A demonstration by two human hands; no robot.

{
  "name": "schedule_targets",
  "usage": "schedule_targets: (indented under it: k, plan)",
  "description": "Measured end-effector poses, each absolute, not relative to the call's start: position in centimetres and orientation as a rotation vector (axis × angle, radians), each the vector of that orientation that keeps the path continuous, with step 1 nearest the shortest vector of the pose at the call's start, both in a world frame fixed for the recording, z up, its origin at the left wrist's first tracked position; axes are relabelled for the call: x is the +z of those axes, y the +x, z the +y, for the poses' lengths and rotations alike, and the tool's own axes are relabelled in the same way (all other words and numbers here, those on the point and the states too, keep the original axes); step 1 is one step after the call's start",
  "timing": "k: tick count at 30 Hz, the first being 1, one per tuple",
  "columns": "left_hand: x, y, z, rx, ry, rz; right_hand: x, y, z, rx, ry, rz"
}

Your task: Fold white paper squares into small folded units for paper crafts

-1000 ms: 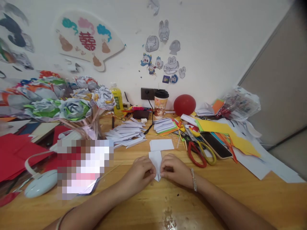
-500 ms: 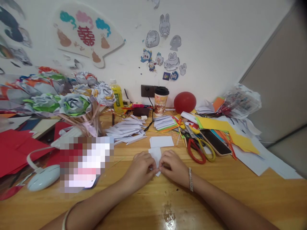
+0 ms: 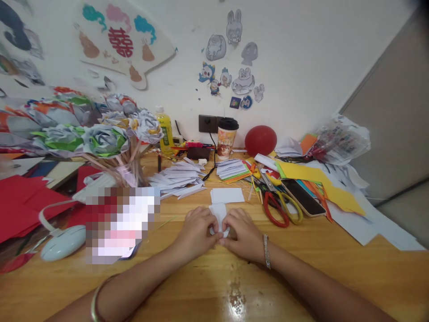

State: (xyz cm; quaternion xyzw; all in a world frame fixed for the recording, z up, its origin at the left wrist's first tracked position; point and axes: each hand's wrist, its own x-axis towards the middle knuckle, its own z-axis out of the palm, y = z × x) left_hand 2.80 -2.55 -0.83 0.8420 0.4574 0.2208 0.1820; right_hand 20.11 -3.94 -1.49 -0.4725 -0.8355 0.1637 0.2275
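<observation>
Well in from the back edge of the desk (image 3: 187,290), left hand (image 3: 200,227) and right hand (image 3: 241,231) pinch white paper (image 3: 219,213), apparently mid-fold; the crease likely needs even pressure.

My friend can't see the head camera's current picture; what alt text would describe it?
A person's left hand and right hand meet over a small white paper, gripping it above a wooden table. Scissors lie to the right; paper flowers stand to the left. A lidded cup and red balloon sit behind.
</observation>
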Motion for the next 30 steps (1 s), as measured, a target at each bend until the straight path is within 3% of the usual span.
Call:
schedule_targets:
  k: [30]
  plan:
    - [-0.47,2.92,-3.02,0.596,2.385,1.357,-1.46,20.0,-4.15,0.516,-1.289,-2.29]
